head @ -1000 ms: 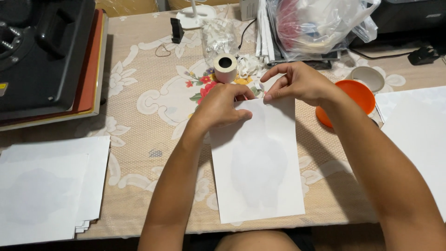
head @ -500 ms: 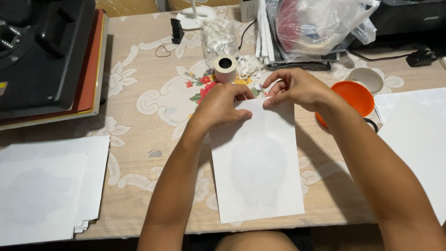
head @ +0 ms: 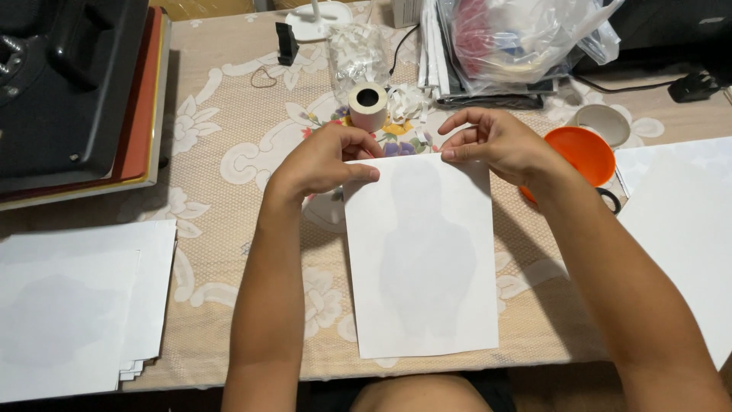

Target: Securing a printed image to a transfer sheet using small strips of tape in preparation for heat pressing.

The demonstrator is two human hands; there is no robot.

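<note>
A white sheet of paper point(head: 423, 267) lies flat on the patterned tablecloth point(head: 229, 191) in front of me, with a faint grey figure showing through it. My left hand point(head: 328, 156) pinches its top left corner, thumb on top. At the top right corner my right hand point(head: 496, 141) pinches the edge between thumb and forefinger. A small roll of tape point(head: 367, 105) stands just beyond the sheet's top edge, between my hands.
A black heat press point(head: 69, 84) on red boards fills the far left. White sheets are stacked at the near left point(head: 76, 305) and lie at the right point(head: 679, 229). An orange lid point(head: 587, 152), a plastic bag point(head: 526, 38) and paper scraps crowd the far side.
My hands have spread apart along the sheet's top edge, the right one moving out to the right corner. The sheet stays flat in place.
</note>
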